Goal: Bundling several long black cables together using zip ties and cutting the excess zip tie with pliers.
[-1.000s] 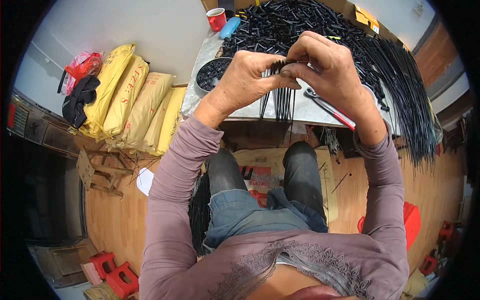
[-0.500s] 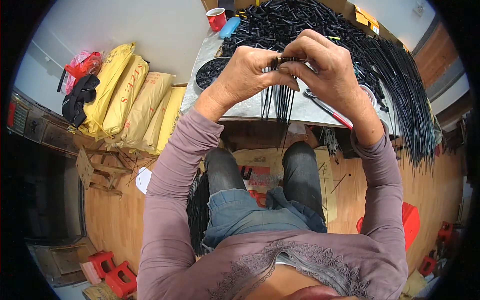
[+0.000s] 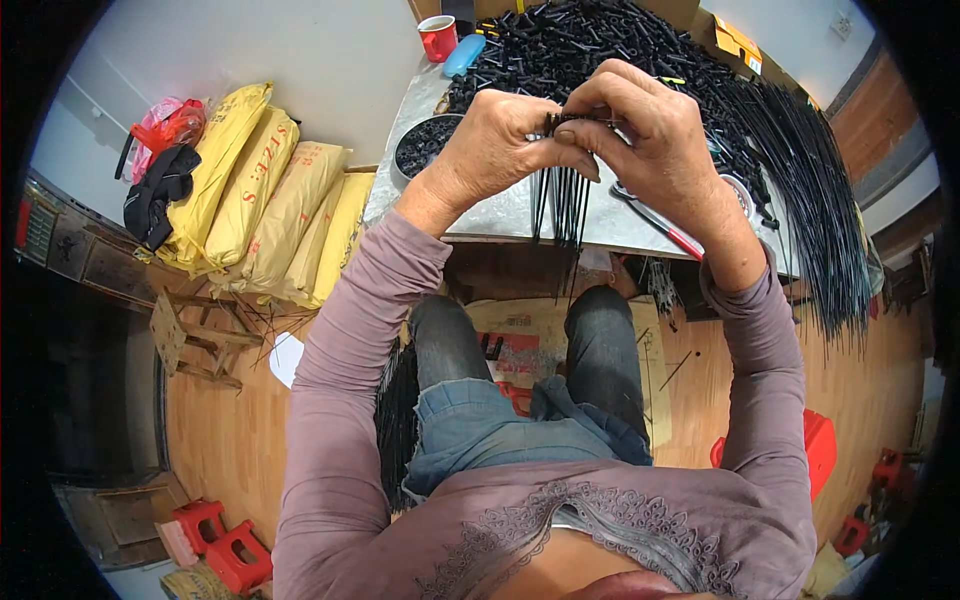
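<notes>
My left hand point(image 3: 495, 145) is closed round a bunch of thin black rods point(image 3: 565, 205), which hang below its fingers over the front edge of the metal-topped table point(image 3: 490, 215). Close against it, my right hand point(image 3: 645, 125) is bent in a pinch at the upper ends of the rods. Its thumb lies by the left fingertips. Something small and dark shows between the right fingers, but they cover most of it. Behind both hands spreads a large heap of short black tube-like parts point(image 3: 590, 40).
A round bowl of small black pieces point(image 3: 425, 145) stands left, with a red mug point(image 3: 438, 38) and blue case point(image 3: 463, 55) behind. Red-handled pliers point(image 3: 665, 225) lie right, near long black rods point(image 3: 810, 190) overhanging the edge. Yellow sacks point(image 3: 255, 190) lean on the left wall.
The right thumb and fingers have shifted slightly at the top of the bunch. Both hands stay together in nearly the same place, and the view has moved a little.
</notes>
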`<state>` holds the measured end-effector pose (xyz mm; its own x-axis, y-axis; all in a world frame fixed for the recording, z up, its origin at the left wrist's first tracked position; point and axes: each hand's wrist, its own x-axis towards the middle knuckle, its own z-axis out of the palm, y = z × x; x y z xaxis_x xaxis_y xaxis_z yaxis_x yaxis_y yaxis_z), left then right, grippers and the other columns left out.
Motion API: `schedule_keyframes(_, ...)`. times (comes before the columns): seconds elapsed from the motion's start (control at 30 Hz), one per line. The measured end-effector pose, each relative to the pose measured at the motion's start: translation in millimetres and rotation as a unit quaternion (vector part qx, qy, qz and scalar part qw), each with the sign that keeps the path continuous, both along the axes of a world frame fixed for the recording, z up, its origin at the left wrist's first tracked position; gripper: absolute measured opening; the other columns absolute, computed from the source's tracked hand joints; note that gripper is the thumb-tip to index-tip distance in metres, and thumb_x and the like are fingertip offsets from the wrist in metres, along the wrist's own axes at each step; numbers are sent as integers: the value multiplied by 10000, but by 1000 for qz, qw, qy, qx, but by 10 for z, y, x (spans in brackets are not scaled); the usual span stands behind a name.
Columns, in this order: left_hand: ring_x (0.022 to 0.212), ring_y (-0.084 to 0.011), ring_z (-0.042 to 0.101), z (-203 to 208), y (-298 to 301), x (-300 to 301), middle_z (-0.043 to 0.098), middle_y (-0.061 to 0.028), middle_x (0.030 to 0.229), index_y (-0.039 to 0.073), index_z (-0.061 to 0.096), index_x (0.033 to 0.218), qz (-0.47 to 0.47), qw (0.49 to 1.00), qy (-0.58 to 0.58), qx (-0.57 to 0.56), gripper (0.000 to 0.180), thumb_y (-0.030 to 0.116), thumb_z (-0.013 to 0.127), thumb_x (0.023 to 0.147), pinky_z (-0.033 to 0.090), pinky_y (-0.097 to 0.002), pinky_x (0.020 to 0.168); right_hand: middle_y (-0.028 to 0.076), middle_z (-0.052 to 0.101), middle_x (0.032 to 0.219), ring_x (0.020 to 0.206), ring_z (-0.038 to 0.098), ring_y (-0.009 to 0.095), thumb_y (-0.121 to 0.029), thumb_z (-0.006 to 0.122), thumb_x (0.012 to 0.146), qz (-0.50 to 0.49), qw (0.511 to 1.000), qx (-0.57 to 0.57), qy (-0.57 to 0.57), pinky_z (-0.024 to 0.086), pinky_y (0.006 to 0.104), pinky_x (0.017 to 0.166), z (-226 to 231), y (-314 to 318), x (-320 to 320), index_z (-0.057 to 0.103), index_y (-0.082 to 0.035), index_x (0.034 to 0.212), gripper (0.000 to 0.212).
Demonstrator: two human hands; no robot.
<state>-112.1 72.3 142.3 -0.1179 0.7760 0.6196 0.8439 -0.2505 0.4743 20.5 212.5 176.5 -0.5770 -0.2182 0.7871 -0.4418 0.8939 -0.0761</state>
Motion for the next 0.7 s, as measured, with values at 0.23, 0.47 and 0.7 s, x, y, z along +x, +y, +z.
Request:
schedule_keyframes(0.23,662,-111,669,-36,6,51,697,-37,719,43,710,808,-18,1000,-10,16,138,178,726,786,503,-236,585,44,600,777,646,649,204,-191,710,780,-17,1000,-9,-11,511,295,544,-35,-23,-14,621,-75,852,163)
schedule_keyframes(0.47,583,-183,648,-22,35,71,659,-93,664,35,693,803,-38,998,-20,42,240,256,768,747,493,-275,534,42,605,786,657,651,212,-214,720,765,-42,998,53,-17,513,300,550,53,-29,7,619,-83,852,188)
schedule_keyframes(0.7,674,-225,655,-457,96,269,688,-114,809,43,687,889,-55,980,-173,85,184,161,755,765,525,-287,639,34,594,760,623,636,215,-279,716,768,-31,998,40,34,488,317,509,-1,-142,-79,616,-104,857,221)
